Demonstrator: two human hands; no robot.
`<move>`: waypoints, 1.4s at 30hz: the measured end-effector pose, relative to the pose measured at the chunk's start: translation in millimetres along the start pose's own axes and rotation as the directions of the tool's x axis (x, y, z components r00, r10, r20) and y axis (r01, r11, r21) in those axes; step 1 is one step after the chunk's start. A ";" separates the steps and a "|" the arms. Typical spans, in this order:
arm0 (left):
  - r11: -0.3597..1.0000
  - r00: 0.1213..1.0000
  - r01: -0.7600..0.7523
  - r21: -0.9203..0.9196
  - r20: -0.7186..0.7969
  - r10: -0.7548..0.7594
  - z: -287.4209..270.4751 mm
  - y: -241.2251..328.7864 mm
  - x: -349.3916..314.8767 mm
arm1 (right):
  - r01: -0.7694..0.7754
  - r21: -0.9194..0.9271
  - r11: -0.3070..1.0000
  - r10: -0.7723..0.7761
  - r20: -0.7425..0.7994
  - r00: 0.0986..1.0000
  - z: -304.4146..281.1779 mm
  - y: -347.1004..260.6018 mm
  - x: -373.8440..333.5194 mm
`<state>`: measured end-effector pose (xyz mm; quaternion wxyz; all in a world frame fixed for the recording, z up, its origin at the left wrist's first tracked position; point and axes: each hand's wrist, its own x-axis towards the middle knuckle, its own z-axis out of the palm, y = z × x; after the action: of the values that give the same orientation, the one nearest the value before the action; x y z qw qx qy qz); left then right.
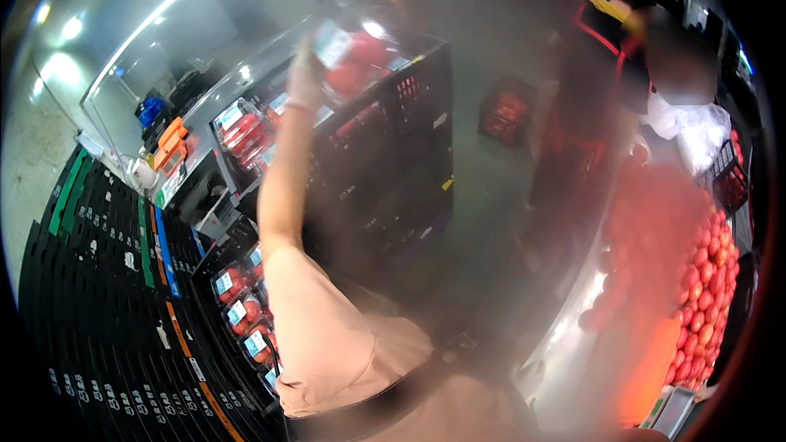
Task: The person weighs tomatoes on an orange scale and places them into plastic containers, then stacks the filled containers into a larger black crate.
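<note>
My left arm reaches far forward over stacked black crates. At its end my left hand, blurred, closes on the left side of a clear plastic pack of tomatoes with a pale label. The pack is above the top crate; whether it rests on anything there cannot be made out. Just left of the forearm, more tomato packs fill a crate. Lower down, beside my sleeve, another crate holds several labelled packs. My right hand is out of view.
A tall stack of black crates with coloured bands stands at the left. Loose tomatoes are heaped on the right. A person in dark clothes stands beyond that heap. A crate of tomatoes sits on the floor. Haze blurs the middle.
</note>
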<state>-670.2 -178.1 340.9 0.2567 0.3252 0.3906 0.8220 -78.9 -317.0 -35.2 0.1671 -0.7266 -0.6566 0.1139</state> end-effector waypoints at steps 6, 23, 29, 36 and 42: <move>-0.380 0.909 0.286 0.879 -0.123 0.399 -134.0 43.7 57.6 | 0.071 0.042 0.997 -0.069 -0.052 0.996 48.9 42.9 1.3; -0.118 0.403 -0.897 0.426 0.897 0.180 120.2 -146.8 45.6 | -0.187 0.477 0.859 0.307 -0.187 0.933 -37.3 -11.5 -29.8; 0.819 -0.059 -0.553 0.151 0.974 -0.220 219.1 -298.4 -287.2 | -0.649 -0.202 0.734 0.151 -0.882 0.446 -141.8 162.7 -142.8; 0.936 -0.514 -0.333 -0.114 0.854 -0.079 189.9 -374.6 -463.6 | -0.935 -0.118 0.334 0.538 -0.791 0.292 -284.2 295.2 -264.5; 0.822 -0.330 -0.563 0.080 0.891 -0.313 184.3 -367.1 -474.1 | -0.867 0.010 0.498 0.717 -0.567 0.405 -318.8 303.3 -280.5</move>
<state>-161.7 -204.4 -25.6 0.2571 0.9465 0.1763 0.0832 290.3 -650.0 123.4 0.1485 -0.9686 -0.1668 -0.1090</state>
